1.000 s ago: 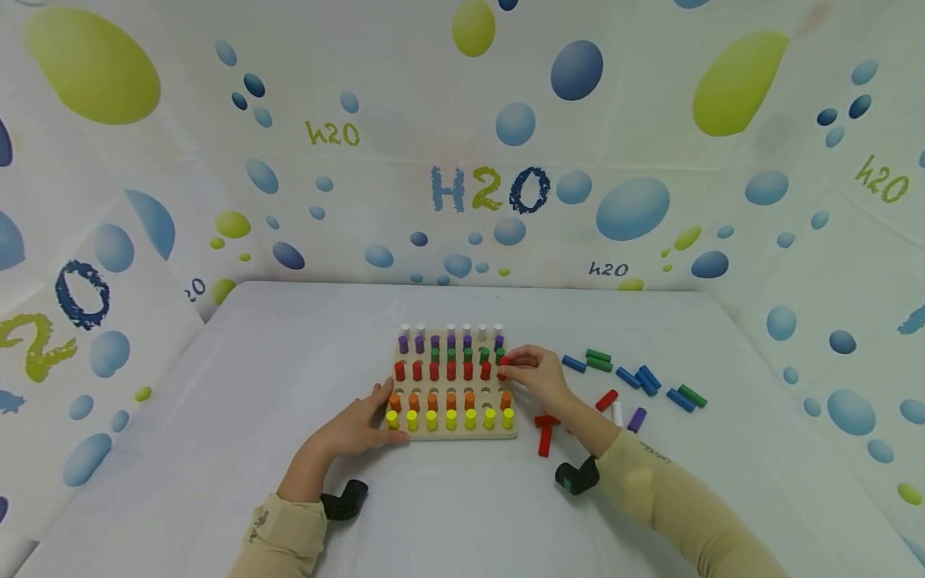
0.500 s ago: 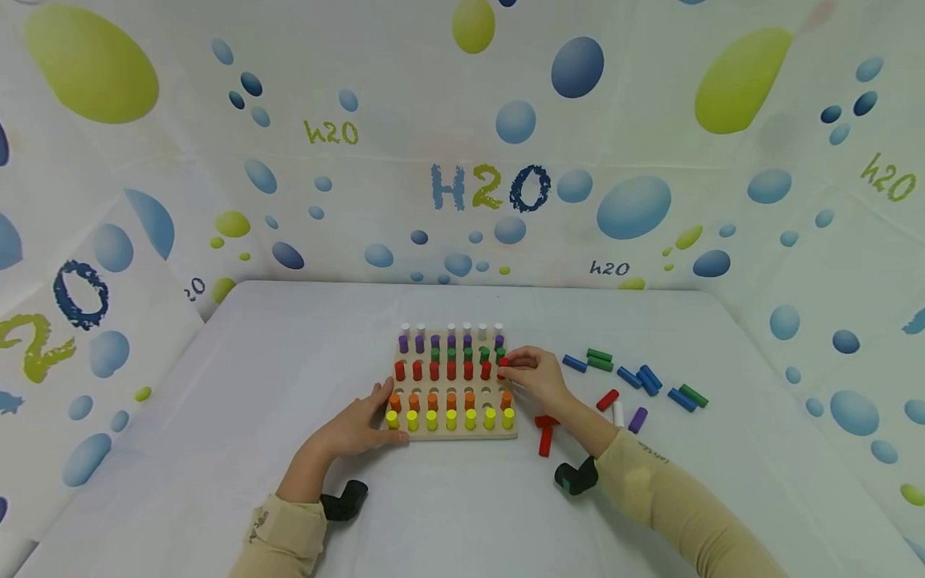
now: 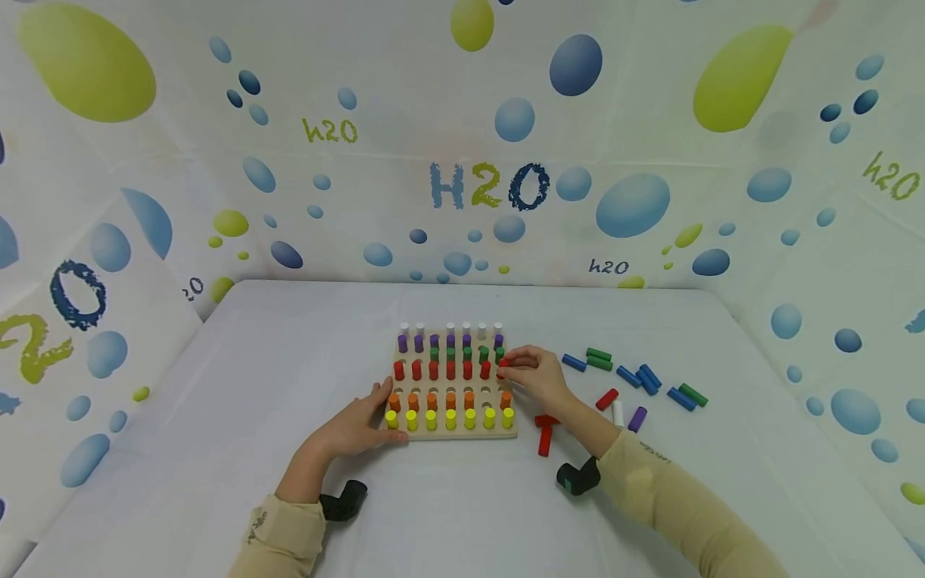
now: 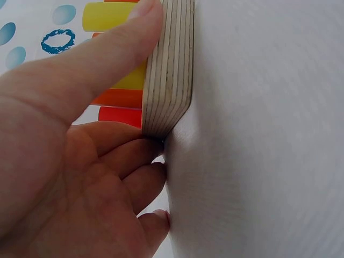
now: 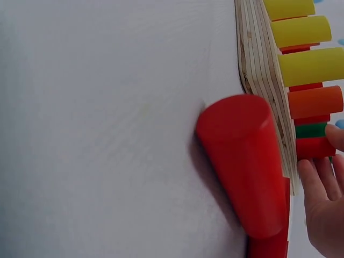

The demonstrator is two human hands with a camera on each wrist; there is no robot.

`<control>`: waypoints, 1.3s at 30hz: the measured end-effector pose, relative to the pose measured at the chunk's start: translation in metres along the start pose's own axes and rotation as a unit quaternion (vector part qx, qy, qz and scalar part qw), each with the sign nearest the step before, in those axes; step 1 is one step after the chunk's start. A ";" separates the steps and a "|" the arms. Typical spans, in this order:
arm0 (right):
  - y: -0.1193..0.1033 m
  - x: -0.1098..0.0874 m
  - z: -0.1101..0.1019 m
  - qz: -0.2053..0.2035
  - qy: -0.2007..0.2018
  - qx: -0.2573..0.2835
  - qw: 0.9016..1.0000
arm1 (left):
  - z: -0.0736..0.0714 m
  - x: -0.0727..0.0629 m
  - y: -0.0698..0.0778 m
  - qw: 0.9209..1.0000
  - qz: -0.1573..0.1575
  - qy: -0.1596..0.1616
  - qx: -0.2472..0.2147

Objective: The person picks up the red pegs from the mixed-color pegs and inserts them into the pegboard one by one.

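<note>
A wooden pegboard point(image 3: 462, 437) lies mid-table, its rows of pegs coloured yellow, orange, red, green, purple and white from front to back. My left hand point(image 3: 354, 427) grips its front left corner. The left wrist view shows the thumb point(image 4: 115, 45) on the front edge and the fingers bent against the side. At the right end of the red row, my right hand point(image 3: 538, 377) pinches a red peg point(image 5: 314, 147) between thumb and fingers. That peg stands upright at the board's edge, with a green peg point(image 5: 310, 130) just behind it. An orange peg point(image 5: 315, 102) stands nearer the front.
Loose red pegs point(image 3: 545, 441) lie right of the board, under the right forearm. Farther right are blue pegs point(image 3: 628, 377), green pegs point(image 3: 599, 364), a white peg point(image 3: 617, 413) and a purple peg point(image 3: 637, 419). Printed cloth hangs behind the white table point(image 3: 303, 337).
</note>
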State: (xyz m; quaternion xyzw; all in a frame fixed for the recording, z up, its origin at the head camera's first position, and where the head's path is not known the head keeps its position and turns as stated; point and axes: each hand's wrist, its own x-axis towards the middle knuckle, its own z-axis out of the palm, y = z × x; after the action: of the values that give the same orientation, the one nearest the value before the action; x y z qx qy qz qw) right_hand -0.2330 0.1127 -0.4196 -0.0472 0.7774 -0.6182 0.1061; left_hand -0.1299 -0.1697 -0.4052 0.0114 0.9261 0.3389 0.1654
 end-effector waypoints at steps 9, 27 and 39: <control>-0.001 -0.007 -0.012 -0.004 0.000 -0.015 1.000 | 0.000 0.002 -0.001 1.000 0.000 0.000 0.000; -0.001 -0.029 -0.043 -0.031 -0.029 -0.051 0.998 | 0.000 -0.001 0.002 1.000 0.007 -0.001 -0.006; 0.002 -0.041 -0.054 -0.025 -0.039 -0.081 0.996 | 0.000 0.000 0.001 1.000 0.002 -0.001 -0.001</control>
State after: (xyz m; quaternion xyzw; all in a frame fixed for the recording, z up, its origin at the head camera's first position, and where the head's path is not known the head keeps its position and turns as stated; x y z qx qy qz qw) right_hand -0.2046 0.1729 -0.4053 -0.0988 0.8190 -0.5530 0.1166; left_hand -0.1301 -0.1688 -0.4048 0.0134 0.9256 0.3397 0.1661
